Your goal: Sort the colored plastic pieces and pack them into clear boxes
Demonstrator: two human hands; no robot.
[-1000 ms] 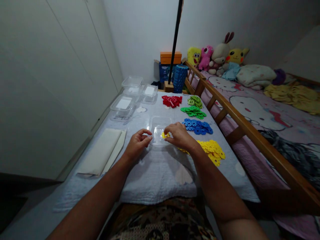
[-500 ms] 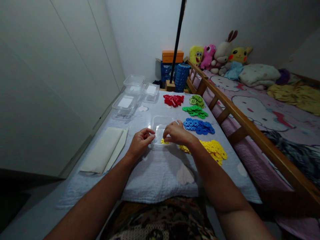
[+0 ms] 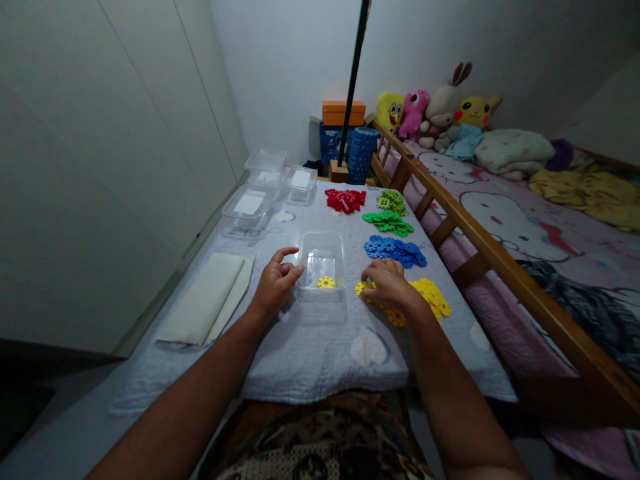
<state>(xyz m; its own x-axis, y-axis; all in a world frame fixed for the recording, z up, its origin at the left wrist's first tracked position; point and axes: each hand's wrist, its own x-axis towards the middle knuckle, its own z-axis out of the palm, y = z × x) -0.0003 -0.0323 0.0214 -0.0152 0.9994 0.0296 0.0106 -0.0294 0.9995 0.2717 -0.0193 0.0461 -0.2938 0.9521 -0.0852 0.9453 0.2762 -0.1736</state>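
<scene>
A clear plastic tub stands mid-table with one yellow snowflake disc lying in its near end. My left hand rests against the tub's left wall, fingers loosely curled, holding nothing I can see. To the right, my right hand lies on the near-left edge of the yellow disc pile, fingertips pinched down on a yellow disc. The blue disc pile sits just beyond that hand.
Green piles, a lighter green pile and a red pile lie further back. Three clear lidded tubs stand at the back left. A folded cloth lies left. A wooden bed rail runs along the right.
My right hand left the tub and moved right onto the yellow pile, leaving one yellow disc inside the tub. My left hand stayed at the tub's left side.
</scene>
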